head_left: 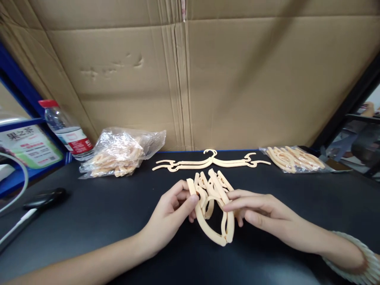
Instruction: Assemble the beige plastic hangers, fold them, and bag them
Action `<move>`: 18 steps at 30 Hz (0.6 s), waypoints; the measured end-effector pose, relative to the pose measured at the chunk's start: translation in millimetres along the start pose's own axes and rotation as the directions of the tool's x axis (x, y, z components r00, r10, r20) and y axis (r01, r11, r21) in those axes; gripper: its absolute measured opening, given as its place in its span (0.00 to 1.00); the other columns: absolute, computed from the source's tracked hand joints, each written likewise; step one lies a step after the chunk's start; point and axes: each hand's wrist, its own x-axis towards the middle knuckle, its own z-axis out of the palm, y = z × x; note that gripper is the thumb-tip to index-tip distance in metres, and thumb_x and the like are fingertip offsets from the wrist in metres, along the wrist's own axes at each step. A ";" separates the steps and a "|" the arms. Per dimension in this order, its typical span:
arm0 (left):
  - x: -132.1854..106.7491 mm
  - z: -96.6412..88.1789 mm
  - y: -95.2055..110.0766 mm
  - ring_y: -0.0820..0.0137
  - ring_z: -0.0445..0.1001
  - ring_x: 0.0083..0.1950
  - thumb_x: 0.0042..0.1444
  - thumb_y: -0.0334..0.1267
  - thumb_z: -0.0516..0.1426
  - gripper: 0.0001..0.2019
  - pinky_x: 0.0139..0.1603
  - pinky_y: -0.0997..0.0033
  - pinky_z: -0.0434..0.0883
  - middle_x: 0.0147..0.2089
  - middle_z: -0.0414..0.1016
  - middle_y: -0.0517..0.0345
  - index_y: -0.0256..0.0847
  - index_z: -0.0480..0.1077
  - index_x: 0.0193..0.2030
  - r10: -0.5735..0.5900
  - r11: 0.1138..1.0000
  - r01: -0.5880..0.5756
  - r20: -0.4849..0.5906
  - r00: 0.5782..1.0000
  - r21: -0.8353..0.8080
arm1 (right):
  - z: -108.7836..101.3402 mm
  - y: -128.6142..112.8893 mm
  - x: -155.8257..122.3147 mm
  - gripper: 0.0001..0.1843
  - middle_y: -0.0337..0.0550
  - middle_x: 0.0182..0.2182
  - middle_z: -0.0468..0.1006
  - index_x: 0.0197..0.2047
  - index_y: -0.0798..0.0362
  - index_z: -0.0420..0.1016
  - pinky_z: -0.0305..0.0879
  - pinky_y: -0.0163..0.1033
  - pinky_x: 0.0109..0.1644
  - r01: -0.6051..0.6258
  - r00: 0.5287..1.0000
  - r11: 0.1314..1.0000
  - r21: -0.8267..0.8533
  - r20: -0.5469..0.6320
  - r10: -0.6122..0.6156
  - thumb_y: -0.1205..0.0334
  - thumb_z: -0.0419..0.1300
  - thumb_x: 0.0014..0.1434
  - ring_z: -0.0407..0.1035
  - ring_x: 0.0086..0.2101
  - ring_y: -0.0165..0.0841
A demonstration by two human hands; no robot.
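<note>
A cream plastic folding clothes hanger (pixel 210 232), its arms folded together, stands tilted between my two hands at the table's middle. My left hand (pixel 175 204) pinches its left arm between thumb and fingers. Along the right arm lie the fingers of my right hand (pixel 263 209), with some fingertips curled behind and below it. More folded cream pieces show just behind the front part; whether they belong to the same hanger I cannot tell. Farther back, an unfolded cream hanger (pixel 192 162) lies spread on the table, possibly with another stacked on it.
A clear plastic bag of cream hangers (pixel 121 152) lies at the back left, beside a red-capped bottle (pixel 69 132). Another bagged set of hangers (pixel 293 159) is at the back right. A black device with a white cable (pixel 44 198) lies left. Cardboard (pixel 237 79) walls the back.
</note>
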 end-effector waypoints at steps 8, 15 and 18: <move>0.6 -0.3 -1.6 0.76 0.69 0.26 0.60 0.47 0.60 0.14 0.30 0.75 0.68 0.27 0.74 0.61 0.37 0.67 0.40 -0.016 1.000 0.015 -0.015 1.000 -0.017 | 0.0 2.4 0.0 0.20 0.45 0.57 0.68 0.62 0.38 0.68 0.68 0.43 0.49 -0.021 0.997 1.000 -0.017 0.077 0.023 0.53 0.52 0.69 0.68 0.45 0.35; 0.1 0.4 -2.0 0.72 0.75 0.33 0.55 0.39 0.65 0.14 0.36 0.73 0.74 0.33 0.77 0.57 0.37 0.68 0.43 0.003 0.993 -0.001 0.013 1.000 -0.120 | 0.8 1.1 -3.2 0.22 0.45 0.54 0.72 0.65 0.38 0.64 0.65 0.48 0.57 -0.080 0.997 0.989 -0.128 0.012 0.082 0.51 0.51 0.69 0.60 0.58 0.42; -0.3 -0.8 -3.9 0.71 0.76 0.35 0.55 0.38 0.65 0.13 0.40 0.69 0.76 0.35 0.77 0.56 0.37 0.68 0.42 0.030 0.991 -0.027 0.020 0.999 -0.131 | 0.3 2.1 -5.3 0.22 0.42 0.63 0.64 0.65 0.36 0.63 0.61 0.51 0.61 -0.085 0.996 0.985 -0.148 -0.024 0.082 0.50 0.51 0.68 0.57 0.62 0.42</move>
